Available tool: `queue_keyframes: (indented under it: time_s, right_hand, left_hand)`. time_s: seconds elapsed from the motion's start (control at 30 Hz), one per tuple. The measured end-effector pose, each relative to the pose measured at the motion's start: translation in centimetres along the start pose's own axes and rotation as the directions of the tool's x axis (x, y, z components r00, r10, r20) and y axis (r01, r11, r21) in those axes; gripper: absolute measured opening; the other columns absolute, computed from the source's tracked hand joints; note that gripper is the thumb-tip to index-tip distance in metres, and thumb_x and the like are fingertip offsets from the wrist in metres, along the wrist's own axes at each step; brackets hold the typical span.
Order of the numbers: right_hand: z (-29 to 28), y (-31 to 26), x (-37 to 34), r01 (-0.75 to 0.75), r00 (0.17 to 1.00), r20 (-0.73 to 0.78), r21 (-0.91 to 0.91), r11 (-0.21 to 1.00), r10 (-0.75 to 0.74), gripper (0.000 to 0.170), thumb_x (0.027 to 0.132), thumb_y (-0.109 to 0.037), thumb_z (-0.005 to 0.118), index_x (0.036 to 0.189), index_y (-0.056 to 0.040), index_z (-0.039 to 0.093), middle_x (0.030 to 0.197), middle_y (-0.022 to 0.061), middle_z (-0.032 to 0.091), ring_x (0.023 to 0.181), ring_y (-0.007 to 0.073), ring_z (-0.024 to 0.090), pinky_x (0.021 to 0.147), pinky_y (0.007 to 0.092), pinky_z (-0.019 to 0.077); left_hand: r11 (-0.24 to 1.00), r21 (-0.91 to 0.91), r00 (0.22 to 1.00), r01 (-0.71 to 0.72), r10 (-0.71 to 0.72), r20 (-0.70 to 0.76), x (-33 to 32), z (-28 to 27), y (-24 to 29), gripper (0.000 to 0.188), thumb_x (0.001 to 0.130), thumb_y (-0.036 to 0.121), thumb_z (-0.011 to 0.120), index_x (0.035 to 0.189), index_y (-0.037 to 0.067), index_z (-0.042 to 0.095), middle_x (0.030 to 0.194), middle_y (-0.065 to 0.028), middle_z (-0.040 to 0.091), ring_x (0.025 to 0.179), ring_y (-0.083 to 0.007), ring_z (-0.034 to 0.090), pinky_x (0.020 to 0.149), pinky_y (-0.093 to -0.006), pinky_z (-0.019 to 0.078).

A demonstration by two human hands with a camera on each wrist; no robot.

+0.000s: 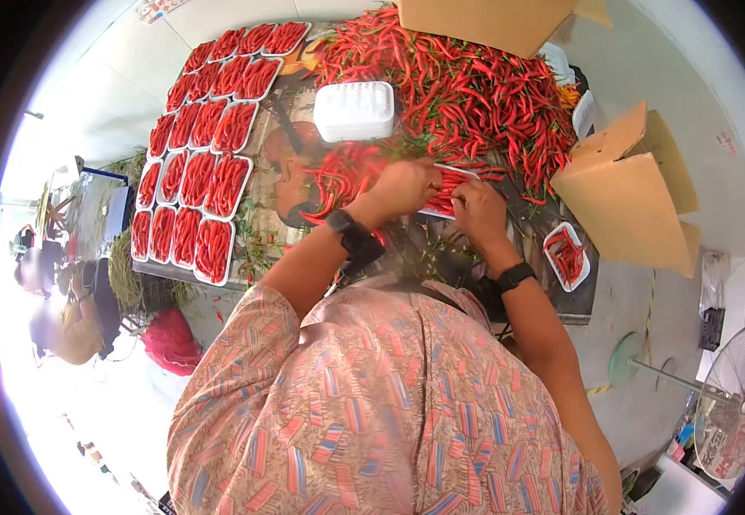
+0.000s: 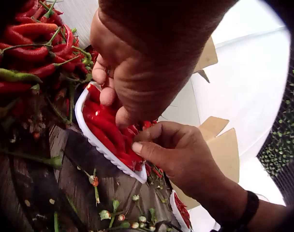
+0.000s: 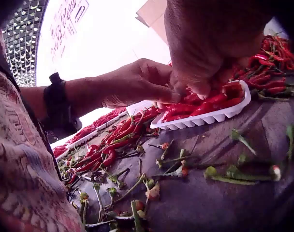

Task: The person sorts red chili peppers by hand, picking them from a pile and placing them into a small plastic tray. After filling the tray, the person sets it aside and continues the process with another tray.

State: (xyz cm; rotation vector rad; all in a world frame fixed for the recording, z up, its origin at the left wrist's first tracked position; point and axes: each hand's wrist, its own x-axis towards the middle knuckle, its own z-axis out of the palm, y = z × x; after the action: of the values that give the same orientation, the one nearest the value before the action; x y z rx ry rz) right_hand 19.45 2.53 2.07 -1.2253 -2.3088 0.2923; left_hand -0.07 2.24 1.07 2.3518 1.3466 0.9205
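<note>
A white foam tray [image 2: 101, 140] filled with red chili peppers [image 2: 108, 128] sits on the dark wooden table. My left hand [image 1: 402, 186] is bent over one end of it, fingers curled in on the chilies. From the opposite end, my right hand [image 1: 482, 213] pinches at the chilies between thumb and forefinger, plain to see in the left wrist view. The right wrist view has both hands meeting over the tray's ridged rim [image 3: 210, 117]. Beside the left forearm lies a small loose pile of red chilies [image 1: 338, 176].
Filled trays [image 1: 212, 249] stand in rows at the left. A stack of white trays [image 1: 353, 112] is behind the hands, and a large chili heap [image 1: 484, 103] covers the back right. Green stems [image 3: 229, 174] litter the tabletop. A part-filled tray [image 1: 566, 256] and cardboard box [image 1: 626, 193] are right.
</note>
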Motion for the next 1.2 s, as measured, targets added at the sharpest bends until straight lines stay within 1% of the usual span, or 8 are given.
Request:
queue_keyframes:
  time_s: [0.13, 0.23, 0.47, 0.8, 0.87, 0.93, 1.03, 1.2]
  right_hand:
    - [-1.3, 0.6, -0.7, -0.101, 0.994, -0.047, 0.057, 0.993, 0.103, 0.01, 0.076, -0.012, 0.066, 0.085, -0.0061, 0.068, 0.082, 0.0088, 0.064, 0.079, 0.0275, 0.062, 0.071, 0.0376, 0.0492]
    - [-2.2, 1.6, -1.0, -0.203, 0.978, -0.006, 0.147, 0.968, 0.207, 0.011, 0.076, -0.015, 0.066, 0.084, -0.0078, 0.067, 0.084, 0.0119, 0.063, 0.083, 0.0307, 0.061, 0.073, 0.0413, 0.0482]
    - [-3.3, -0.5, -0.3, -0.177, 0.984, 0.008, 0.237, 0.955, 0.18, 0.011, 0.077, -0.014, 0.066, 0.085, -0.0066, 0.067, 0.08, 0.011, 0.064, 0.075, 0.0305, 0.062, 0.068, 0.0387, 0.049]
    - [-3.9, -2.0, -0.1, -0.158, 0.983, 0.131, 0.255, 0.954, 0.128, 0.01, 0.077, -0.012, 0.066, 0.084, -0.0044, 0.068, 0.082, 0.0136, 0.066, 0.076, 0.0292, 0.065, 0.069, 0.0364, 0.0503]
    - [-3.7, -2.2, 0.2, -0.208, 0.975, 0.155, 0.416, 0.885, 0.157, 0.015, 0.08, -0.01, 0.068, 0.09, -0.0001, 0.068, 0.082, 0.0101, 0.068, 0.069, 0.0141, 0.064, 0.065, 0.0277, 0.0489]
    - [-3.9, -3.1, 1.1, -0.216, 0.972, 0.19, 0.464, 0.859, 0.141, 0.015, 0.08, -0.01, 0.068, 0.091, 0.0007, 0.069, 0.083, 0.0089, 0.069, 0.071, 0.0112, 0.063, 0.065, 0.0264, 0.0486]
    - [-4.3, -5.6, 2.5, -0.21, 0.971, 0.219, 0.589, 0.78, 0.096, 0.016, 0.082, -0.009, 0.067, 0.093, 0.0017, 0.069, 0.083, 0.007, 0.07, 0.074, 0.0079, 0.062, 0.067, 0.0248, 0.0484]
    - [-2.4, -6.0, 3.1, -0.193, 0.977, 0.195, 0.603, 0.774, 0.091, 0.016, 0.083, -0.008, 0.066, 0.095, 0.0025, 0.069, 0.082, 0.0064, 0.07, 0.076, 0.0079, 0.063, 0.068, 0.0239, 0.0489]
  left_hand:
    - [0.994, 0.051, 0.983, 0.102, -0.093, -0.159, -0.8, -3.9, -0.8, 0.01, 0.079, 0.018, 0.057, 0.078, 0.01, 0.062, 0.081, -0.0125, 0.06, 0.075, -0.0332, 0.061, 0.063, -0.0446, 0.0491]
    - [0.913, 0.256, 0.948, 0.317, -0.315, -0.049, -1.7, -7.2, -1.1, 0.012, 0.081, 0.019, 0.063, 0.087, 0.009, 0.064, 0.081, -0.0139, 0.062, 0.077, -0.0337, 0.062, 0.067, -0.0424, 0.0502]
    - [0.976, 0.134, 0.985, 0.171, -0.173, 0.0, -4.2, -4.7, -2.7, 0.019, 0.081, 0.022, 0.062, 0.096, 0.011, 0.067, 0.089, -0.0117, 0.066, 0.083, -0.0326, 0.063, 0.073, -0.0422, 0.0508]
    - [0.889, 0.207, 0.91, 0.409, -0.414, -0.023, -3.3, -6.7, -1.5, 0.016, 0.078, 0.013, 0.065, 0.093, 0.01, 0.068, 0.086, -0.01, 0.068, 0.076, -0.0267, 0.065, 0.069, -0.0383, 0.0516]
    - [0.853, 0.213, 0.877, 0.477, -0.478, -0.049, -3.3, -7.2, -1.7, 0.014, 0.079, 0.012, 0.066, 0.092, 0.008, 0.067, 0.082, -0.0079, 0.068, 0.072, -0.0214, 0.066, 0.067, -0.0348, 0.0517]
    - [0.812, -0.303, 0.835, 0.5, -0.545, -0.082, -3.6, -7.9, -1.8, 0.013, 0.08, 0.009, 0.069, 0.091, 0.003, 0.066, 0.08, -0.0016, 0.067, 0.07, -0.0096, 0.062, 0.066, -0.0271, 0.05]
    - [0.666, -0.604, 0.821, 0.438, -0.57, -0.032, -2.8, -8.1, -0.5, 0.012, 0.081, 0.012, 0.064, 0.082, 0.0, 0.065, 0.077, -0.007, 0.066, 0.075, -0.0158, 0.064, 0.069, -0.0316, 0.05]
    - [0.656, -0.678, 0.888, 0.332, -0.46, -0.01, -1.4, -7.2, 3.0, 0.012, 0.082, 0.007, 0.065, 0.091, -0.002, 0.064, 0.082, -0.0037, 0.065, 0.079, -0.01, 0.061, 0.07, -0.0282, 0.05]
